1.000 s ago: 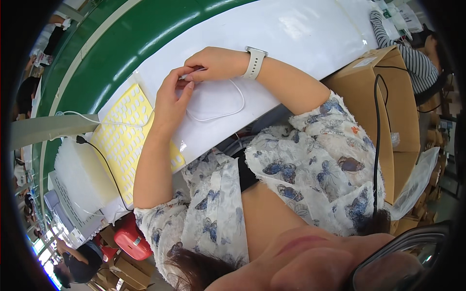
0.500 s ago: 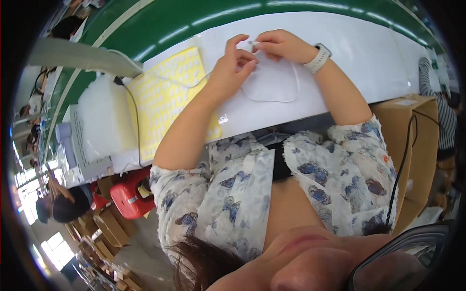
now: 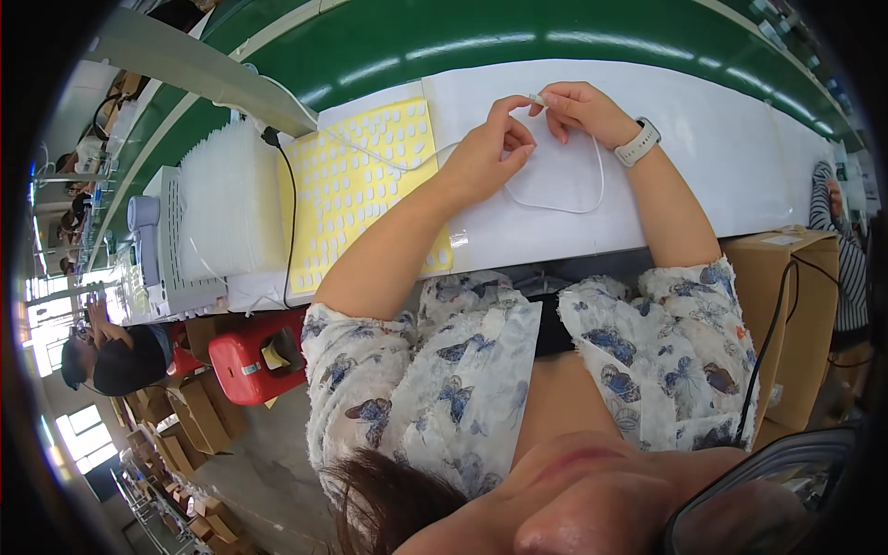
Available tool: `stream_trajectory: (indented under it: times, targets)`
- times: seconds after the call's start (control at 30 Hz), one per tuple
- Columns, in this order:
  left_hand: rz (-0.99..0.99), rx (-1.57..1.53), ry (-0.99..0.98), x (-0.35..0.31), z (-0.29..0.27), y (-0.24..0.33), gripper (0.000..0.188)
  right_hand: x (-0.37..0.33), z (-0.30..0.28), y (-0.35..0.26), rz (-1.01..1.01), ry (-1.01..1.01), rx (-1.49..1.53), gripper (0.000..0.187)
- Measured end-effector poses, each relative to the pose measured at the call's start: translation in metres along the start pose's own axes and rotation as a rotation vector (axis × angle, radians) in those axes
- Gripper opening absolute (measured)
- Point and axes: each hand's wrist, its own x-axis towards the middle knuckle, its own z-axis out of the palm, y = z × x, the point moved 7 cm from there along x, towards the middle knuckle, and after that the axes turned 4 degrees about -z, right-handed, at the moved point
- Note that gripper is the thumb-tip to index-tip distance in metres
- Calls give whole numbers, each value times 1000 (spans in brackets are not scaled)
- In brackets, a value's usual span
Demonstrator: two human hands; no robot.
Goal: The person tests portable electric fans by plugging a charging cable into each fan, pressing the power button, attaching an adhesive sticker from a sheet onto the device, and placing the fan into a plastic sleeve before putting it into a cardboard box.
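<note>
White sheeting covers the desk (image 3: pixel 703 120), and both hands work close together over it in the head view. The right hand (image 3: pixel 578 106) pinches the plug end of a thin white cable (image 3: pixel 592 190) between thumb and fingertips, with a pale watch (image 3: pixel 638 143) on its wrist. The left hand (image 3: pixel 490 153) sits just beside it, fingers curled and closed on the same cable a little further along. Between the two grips the cable hangs in a loose loop that lies on the white sheet below the hands. From the left hand it also runs off to the left, across a yellow sheet (image 3: pixel 365 199) dotted with rows of small white oval stickers.

Left of the yellow sheet stands a stack of translucent white trays (image 3: pixel 227 203), and a black cord (image 3: pixel 289 222) drops down between the two. Beyond the trays sits a grey machine (image 3: pixel 162 250). Behind the desk runs a green belt (image 3: pixel 481 42).

Below the desk edge a red case (image 3: pixel 254 356) rests on the floor, near brown cartons (image 3: pixel 199 416). Another person (image 3: pixel 116 356) is bent over at the far left. On the right a cardboard box (image 3: pixel 786 305) stands beside the wearer, with a black wire (image 3: pixel 763 342) trailing over it, and a striped sleeve (image 3: pixel 828 199) of a further person shows at the right rim.
</note>
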Motion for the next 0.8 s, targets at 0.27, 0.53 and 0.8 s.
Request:
stream_trajectory:
  times: [0.27,0.53,0.8]
  targets:
    - [3,-1,-42,-1,6,0,57,-2,-7,12,-8,-49,106,35]
    - [25,19,-59,-1,4,-1,56,0,-6,11,-11,-29,110,35]
    - [-2,38,-83,-3,5,1,58,0,-7,12,-32,-40,128,36]
